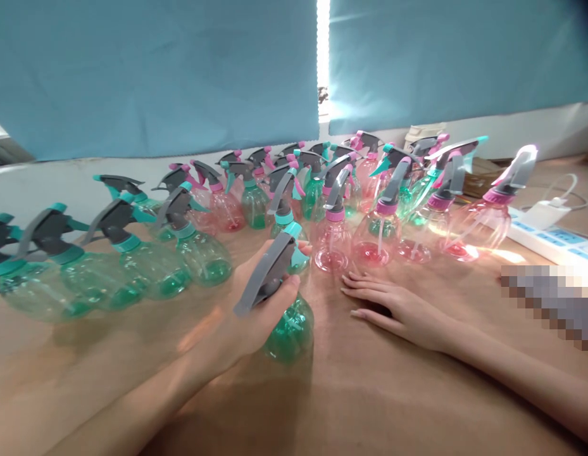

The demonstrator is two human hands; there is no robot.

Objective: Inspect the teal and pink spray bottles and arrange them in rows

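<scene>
My left hand (256,310) is wrapped round the neck of a green spray bottle (291,332) with a grey and turquoise trigger head, upright at the middle of the table. My right hand (393,304) lies flat on the wood, fingers stretched out and holding nothing. Just beyond its fingertips stand a pink spray bottle (331,247) and another pink spray bottle (376,237). Left of my left hand is a row of green spray bottles, the nearest green bottle (206,256) close to my wrist. One turquoise-collared bottle (284,218) is partly hidden behind the held one.
Several more pink and green spray bottles crowd the back of the wooden table (360,392). A white power strip (550,237) with a plugged-in charger (547,212) lies at the right. Blue blinds (156,76) hang behind. A blurred-out patch (554,301) covers something at the right.
</scene>
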